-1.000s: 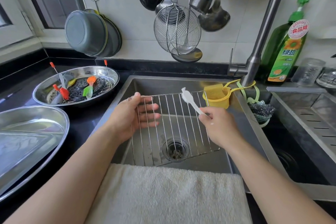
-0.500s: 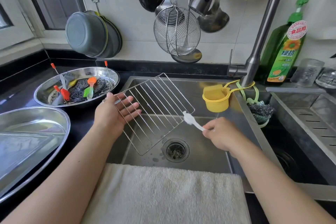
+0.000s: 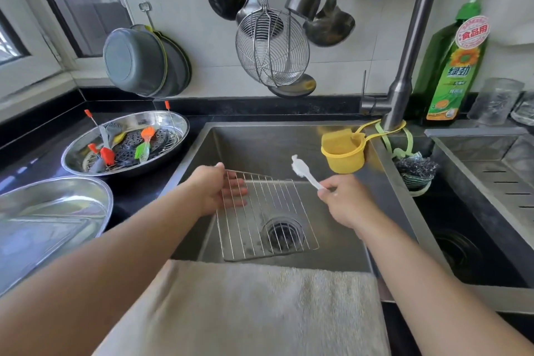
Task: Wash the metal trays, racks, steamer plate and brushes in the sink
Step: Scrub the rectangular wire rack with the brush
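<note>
A wire rack (image 3: 268, 217) lies tilted over the sink (image 3: 289, 141), above the drain. My left hand (image 3: 219, 188) holds its upper left corner, fingers behind the wires. My right hand (image 3: 344, 199) grips the handle of a white brush (image 3: 302, 169), whose head points up and left, just off the rack's far right corner. On the left counter a round metal tray (image 3: 170, 121) holds a perforated steamer plate (image 3: 161, 139) and several coloured brushes (image 3: 144, 147). A larger oval metal tray (image 3: 55, 211) sits in front of it.
A faucet (image 3: 404, 66) rises at the sink's back right, with a yellow cup (image 3: 344, 153) and scourer (image 3: 416, 167) hung beside it. A dish soap bottle (image 3: 453, 66) stands behind. Ladles and a wire skimmer (image 3: 271, 46) hang above. A towel (image 3: 260, 306) covers the front edge.
My left hand has turned the rack from a raised slanted position down to lie nearly flat over the drain. My right hand with the brush moved up and right, off the rack.
</note>
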Motion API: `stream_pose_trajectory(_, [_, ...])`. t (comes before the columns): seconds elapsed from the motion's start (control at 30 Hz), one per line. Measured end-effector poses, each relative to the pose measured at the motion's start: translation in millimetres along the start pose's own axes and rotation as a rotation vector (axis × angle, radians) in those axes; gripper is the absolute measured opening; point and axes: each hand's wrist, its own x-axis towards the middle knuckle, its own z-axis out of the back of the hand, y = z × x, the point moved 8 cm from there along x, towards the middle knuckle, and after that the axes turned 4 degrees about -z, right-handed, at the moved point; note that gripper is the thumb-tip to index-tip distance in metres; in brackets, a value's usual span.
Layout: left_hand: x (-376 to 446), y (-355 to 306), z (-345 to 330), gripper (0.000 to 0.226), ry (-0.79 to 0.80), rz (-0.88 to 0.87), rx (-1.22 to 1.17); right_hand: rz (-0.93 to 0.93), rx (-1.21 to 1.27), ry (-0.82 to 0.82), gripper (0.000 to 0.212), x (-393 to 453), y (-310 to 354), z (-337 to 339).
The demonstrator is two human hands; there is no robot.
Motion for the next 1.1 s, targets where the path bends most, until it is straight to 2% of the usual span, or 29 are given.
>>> stream_pose_trajectory(0.13, [24.3, -18.8, -16.8, 0.039, -0.001, 0.012, 0.128, 0.025, 0.027, 0.010, 0.018, -0.9, 4.1, -4.4])
stream_pose_trajectory(0.3, [51.3, 5.8, -19.7, 0.042, -0.035, 0.068, 0.339, 0.036, 0.011, 0.020, 0.021, -3.2, 6.7, -4.8])
stream_pose_trajectory(0.43, [76.5, 27.4, 3.7, 0.031, -0.144, 0.106, 0.308, 0.053, -0.016, 0.032, 0.020, -2.7, 8.4, -6.5])
stream_pose_trajectory(0.47, [80.8, 26.4, 10.7, 0.027, -0.189, 0.082, 0.373, 0.048, -0.024, 0.039, 0.019, -2.8, 8.0, -7.7])
stream_pose_trajectory(0.53, [82.7, 20.4, 16.9, 0.018, -0.197, 0.041, 0.695, 0.037, -0.030, 0.049, 0.019, -3.2, 7.0, -8.6])
stream_pose_trajectory(0.6, [60.7, 10.6, 7.6, 0.022, -0.190, -0.075, 1.180, 0.029, -0.030, 0.054, 0.019, -3.7, 6.0, -8.7])
stream_pose_trajectory(0.67, [62.8, 6.0, 1.4, 0.031, -0.142, -0.118, 1.295, 0.024, -0.030, 0.067, 0.018, -3.9, 5.4, -9.5])
stream_pose_trajectory(0.73, [63.8, -2.7, -7.4, 0.034, -0.154, -0.158, 1.219, 0.022, -0.031, 0.080, 0.018, -3.2, 5.0, -11.1])
stream_pose_trajectory(0.83, [51.0, -7.3, -47.2, 0.030, 0.040, -0.298, 1.384, 0.022, -0.064, 0.105, 0.018, -3.2, 5.9, -14.5])
stream_pose_trajectory(0.97, [-14.5, -30.3, -72.5, 0.026, 0.094, -0.489, 1.117, 0.053, -0.114, 0.087, 0.018, -10.6, 15.4, -9.0])
stream_pose_trajectory(1.1, [-103.3, -26.8, -21.7, 0.025, 0.038, -0.459, 0.900, 0.126, -0.117, 0.076, 0.017, -39.1, 38.4, -1.8])
